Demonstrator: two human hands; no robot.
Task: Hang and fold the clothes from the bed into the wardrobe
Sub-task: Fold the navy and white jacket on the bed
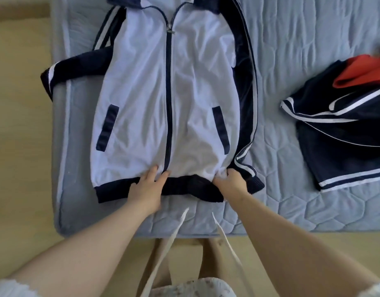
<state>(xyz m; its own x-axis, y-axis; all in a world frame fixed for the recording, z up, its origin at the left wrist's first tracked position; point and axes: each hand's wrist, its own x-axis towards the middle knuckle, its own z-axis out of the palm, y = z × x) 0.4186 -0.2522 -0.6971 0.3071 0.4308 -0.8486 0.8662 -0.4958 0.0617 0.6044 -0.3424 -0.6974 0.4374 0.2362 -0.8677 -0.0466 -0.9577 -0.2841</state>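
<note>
White jacket [142,93], collar cut off; right hand [231,182] grips hem, fingers half hidden.

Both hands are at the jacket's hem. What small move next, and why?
Probably fold the sleeve hanging off the bed across the jacket: it lies flat and zipped, left hand pressing, right hand pinching the hem.

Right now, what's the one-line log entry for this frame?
step: jacket flat on bed, zipped | left hand: rests on hem | right hand: grips hem | waiting: dark clothes pile at right
</note>
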